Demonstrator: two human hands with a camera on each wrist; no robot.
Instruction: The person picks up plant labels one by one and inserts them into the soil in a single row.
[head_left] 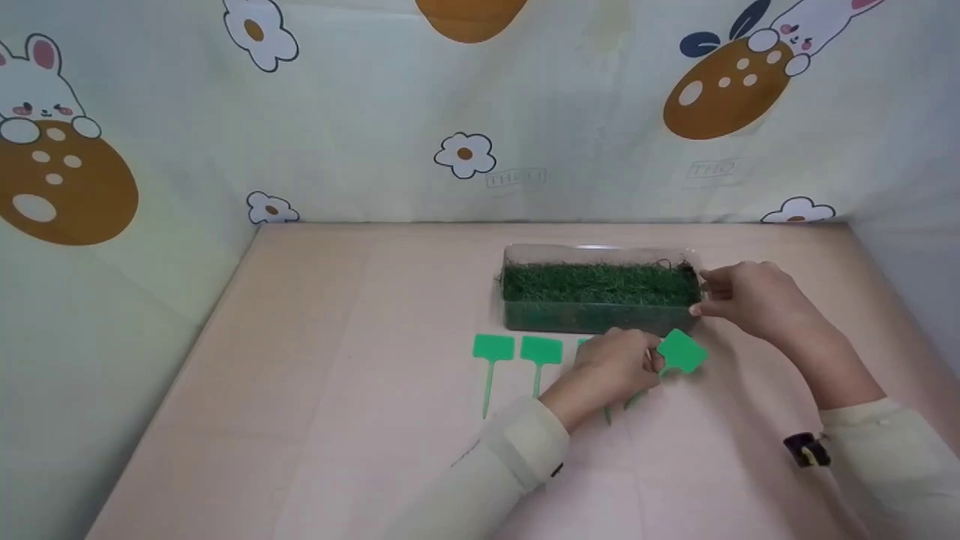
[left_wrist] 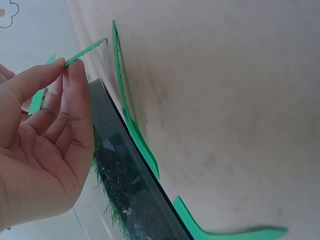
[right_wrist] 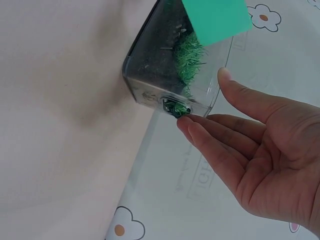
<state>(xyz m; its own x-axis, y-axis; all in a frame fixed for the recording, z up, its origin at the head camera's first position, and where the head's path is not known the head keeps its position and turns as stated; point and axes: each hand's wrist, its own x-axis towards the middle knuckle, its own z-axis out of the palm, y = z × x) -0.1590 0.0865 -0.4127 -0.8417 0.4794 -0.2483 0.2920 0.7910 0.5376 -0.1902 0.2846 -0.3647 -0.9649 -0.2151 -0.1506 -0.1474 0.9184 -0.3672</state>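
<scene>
Head view: your left hand (head_left: 609, 365) pinching green marker (head_left: 682, 351) by stem (left_wrist: 89, 50); right hand (head_left: 765, 301), thumb apart, seemingly steadying grass box (head_left: 559, 317).

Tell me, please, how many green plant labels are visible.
4: the leftmost green plant label and another beside it, in front of the clear tub; a third, partly hidden by the left hand; a fourth, pinched in it. More may be hidden.

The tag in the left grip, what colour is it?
The tag is plain bright green, showing best in the head view.
</scene>
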